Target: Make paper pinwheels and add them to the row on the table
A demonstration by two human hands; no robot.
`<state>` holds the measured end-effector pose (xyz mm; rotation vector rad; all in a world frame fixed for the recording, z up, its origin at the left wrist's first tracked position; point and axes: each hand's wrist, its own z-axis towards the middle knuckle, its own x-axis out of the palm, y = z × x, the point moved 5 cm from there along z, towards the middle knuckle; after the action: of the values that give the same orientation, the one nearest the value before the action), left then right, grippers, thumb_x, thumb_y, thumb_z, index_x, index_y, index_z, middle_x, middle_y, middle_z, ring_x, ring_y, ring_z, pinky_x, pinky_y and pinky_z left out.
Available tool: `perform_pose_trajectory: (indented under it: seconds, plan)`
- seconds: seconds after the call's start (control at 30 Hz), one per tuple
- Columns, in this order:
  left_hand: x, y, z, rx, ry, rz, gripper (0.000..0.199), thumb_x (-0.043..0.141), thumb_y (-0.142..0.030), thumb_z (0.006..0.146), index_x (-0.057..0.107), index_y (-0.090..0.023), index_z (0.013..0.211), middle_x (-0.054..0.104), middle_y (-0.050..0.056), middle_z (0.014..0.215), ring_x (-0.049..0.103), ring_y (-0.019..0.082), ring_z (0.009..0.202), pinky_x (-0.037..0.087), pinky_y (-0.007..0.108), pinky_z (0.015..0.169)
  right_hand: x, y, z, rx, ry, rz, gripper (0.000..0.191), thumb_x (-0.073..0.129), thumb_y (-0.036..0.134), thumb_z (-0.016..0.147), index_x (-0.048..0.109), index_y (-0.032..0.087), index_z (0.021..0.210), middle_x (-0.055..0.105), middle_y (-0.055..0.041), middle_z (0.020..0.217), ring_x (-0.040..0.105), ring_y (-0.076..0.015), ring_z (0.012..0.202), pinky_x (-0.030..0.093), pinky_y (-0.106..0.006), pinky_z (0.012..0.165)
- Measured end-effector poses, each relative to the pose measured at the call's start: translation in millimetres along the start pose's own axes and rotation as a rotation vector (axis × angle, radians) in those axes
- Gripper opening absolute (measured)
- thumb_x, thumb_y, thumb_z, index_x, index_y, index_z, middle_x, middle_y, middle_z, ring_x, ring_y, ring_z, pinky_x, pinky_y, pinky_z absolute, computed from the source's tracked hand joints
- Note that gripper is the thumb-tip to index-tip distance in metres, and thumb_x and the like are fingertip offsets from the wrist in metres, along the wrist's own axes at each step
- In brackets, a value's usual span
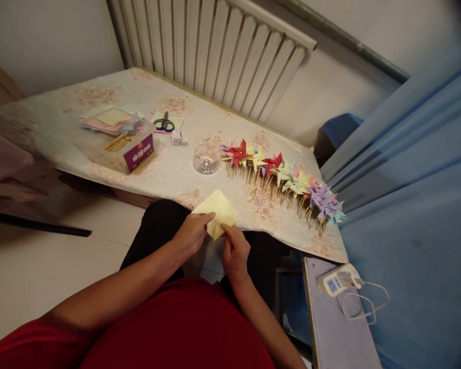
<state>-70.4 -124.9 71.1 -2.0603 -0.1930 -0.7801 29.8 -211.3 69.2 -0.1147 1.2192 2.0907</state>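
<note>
A pale yellow paper square (219,205) with crease lines is held over my lap, at the table's near edge. My left hand (194,231) pinches its left side between thumb and fingers. At the lower right edge, my right hand (235,250) grips the paper with thumb and forefinger, the other fingers curled in. Just beyond the paper stands a round clear tub (206,163) with small shiny metal pieces inside. To the right, a long row of paper pinwheels (284,177) in red, yellow, green and purple lies on the table with their sticks towards me.
On the floral tablecloth (169,179), a clear plastic box (113,160) holds sticks and coloured paper. Black-handled scissors (164,123) and small white boxes (179,138) lie beside it. A white power strip (340,281) with a cable rests on a side stand (341,333). Behind are a radiator (215,51) and blue curtain (415,205).
</note>
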Motion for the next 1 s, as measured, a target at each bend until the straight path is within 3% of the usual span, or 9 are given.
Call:
perform_pose_trajectory:
  seconds: [0.13, 0.33, 0.7, 1.0]
  plan:
    - [1.2, 0.7, 1.2, 0.005, 0.012, -0.02, 0.011, 0.071, -0.023, 0.067, 0.067, -0.014, 0.073, 0.07, 0.002, 0.07, 0.063, 0.015, 0.064, 0.049, 0.027, 0.07, 0.6, 0.8, 2.5, 0.021, 0.002, -0.022, 0.037, 0.044, 0.013, 0.091, 0.067, 0.025, 0.117, 0.07, -0.0074, 0.1, 0.065, -0.0196, 0.094, 0.05, -0.035, 0.085]
    - [-1.4, 0.1, 1.3, 0.031, -0.005, 0.069, 0.01, 0.069, -0.025, 0.068, 0.064, -0.016, 0.068, 0.065, 0.0, 0.066, 0.059, 0.013, 0.063, 0.046, 0.026, 0.066, 0.8, 4.7, 12.6, 0.158, -0.024, 0.017, 0.017, 0.054, 0.025, 0.091, 0.071, 0.023, 0.095, 0.069, -0.0052, 0.086, 0.064, -0.0194, 0.082, 0.05, -0.033, 0.077]
    - [-2.7, 4.2, 4.6, 0.071, -0.011, 0.069, 0.01, 0.069, -0.023, 0.069, 0.066, -0.015, 0.065, 0.064, 0.0, 0.063, 0.056, 0.011, 0.06, 0.044, 0.024, 0.065, 11.2, -5.3, 22.1, 0.594, -0.107, 0.144, 0.017, 0.061, 0.036, 0.081, 0.061, 0.022, 0.071, 0.058, 0.0018, 0.061, 0.051, -0.0147, 0.057, 0.041, -0.027, 0.056]
    - [-4.1, 7.0, 5.6, 0.051, -0.045, 0.052, 0.01, 0.07, -0.024, 0.068, 0.066, -0.015, 0.065, 0.063, -0.001, 0.063, 0.056, 0.012, 0.059, 0.044, 0.025, 0.064, 14.5, -8.8, 25.8, 0.69, -0.188, 0.12, 0.017, 0.058, 0.036, 0.077, 0.056, 0.022, 0.067, 0.053, 0.0043, 0.055, 0.05, -0.0136, 0.051, 0.039, -0.026, 0.053]
